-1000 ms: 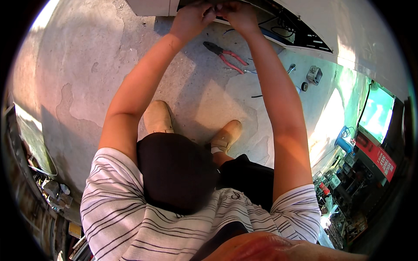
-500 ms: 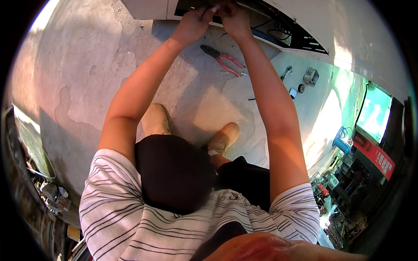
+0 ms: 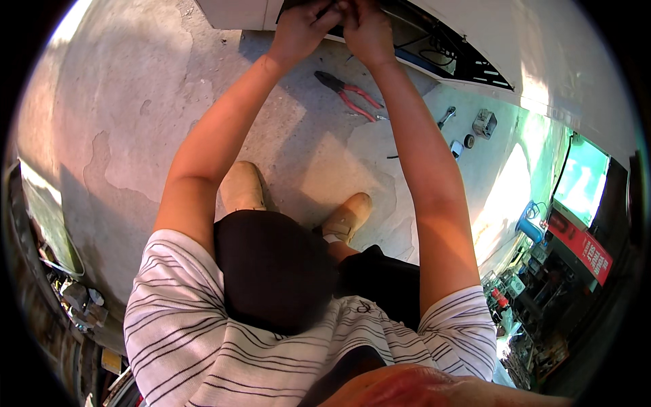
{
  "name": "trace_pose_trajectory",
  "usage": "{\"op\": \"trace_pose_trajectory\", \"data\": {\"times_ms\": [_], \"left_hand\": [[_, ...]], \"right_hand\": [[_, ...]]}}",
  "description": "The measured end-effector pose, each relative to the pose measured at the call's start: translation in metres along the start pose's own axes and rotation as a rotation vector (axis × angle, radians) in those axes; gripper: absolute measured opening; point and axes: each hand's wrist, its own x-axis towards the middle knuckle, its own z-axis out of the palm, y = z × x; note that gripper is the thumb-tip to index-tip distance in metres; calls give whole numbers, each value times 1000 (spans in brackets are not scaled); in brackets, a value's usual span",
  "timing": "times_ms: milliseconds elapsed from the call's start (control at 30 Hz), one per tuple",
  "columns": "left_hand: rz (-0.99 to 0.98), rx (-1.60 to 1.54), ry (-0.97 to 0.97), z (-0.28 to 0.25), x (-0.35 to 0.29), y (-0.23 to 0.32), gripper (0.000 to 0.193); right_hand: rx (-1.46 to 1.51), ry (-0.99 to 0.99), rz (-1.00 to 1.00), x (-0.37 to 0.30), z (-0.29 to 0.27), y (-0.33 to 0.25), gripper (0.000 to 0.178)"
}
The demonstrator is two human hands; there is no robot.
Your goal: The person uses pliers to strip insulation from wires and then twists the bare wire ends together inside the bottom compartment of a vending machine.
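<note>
Both arms reach forward to the open lower part of a white metal cabinet [image 3: 241,12]. My left hand [image 3: 299,32] is closed, thumb and fingers pinched together at the edge of the opening. Close beside it, my right hand [image 3: 369,37] is closed too, its fingertips almost meeting the left ones. Whatever they grip is hidden by the fingers and the dark interior. Black cables [image 3: 441,55] lie inside the opening, right of my hands. On the floor below, between my forearms, is a pair of pliers [image 3: 357,102] with red handles.
Right of my right forearm lie a ratchet wrench [image 3: 447,117], a grey metal box [image 3: 484,124], a small dark ring [image 3: 468,140] and a small pale object [image 3: 456,148]. My shoes [image 3: 349,216] stand on the concrete. Farther right are a blue cylinder [image 3: 529,224] and cluttered parts.
My hands have shifted slightly at the opening, and the left fingers have changed their pinch a little. The pliers and other tools stay in place on the floor.
</note>
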Motion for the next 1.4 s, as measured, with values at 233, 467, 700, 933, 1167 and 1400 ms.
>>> {"op": "trace_pose_trajectory", "data": {"times_ms": [233, 467, 700, 933, 1167, 1400], "left_hand": [[-214, -325, -3, 6, 4, -7, 30], [281, 94, 89, 26, 9, -60, 26], [-269, -885, 75, 25, 6, -80, 26], [-9, -75, -52, 5, 6, -17, 35], [-30, -91, 109, 12, -8, -19, 29], [-139, -661, 254, 40, 5, -6, 20]], "right_hand": [[-160, -42, 266, 6, 10, -17, 17], [223, -18, 404, 14, 38, 29, 27], [1100, -176, 587, 18, 17, 15, 33], [943, -364, 557, 19, 3, 48, 29], [-35, -168, 323, 14, -11, 4, 19], [1252, -31, 638, 7, 21, 54, 21]]}}
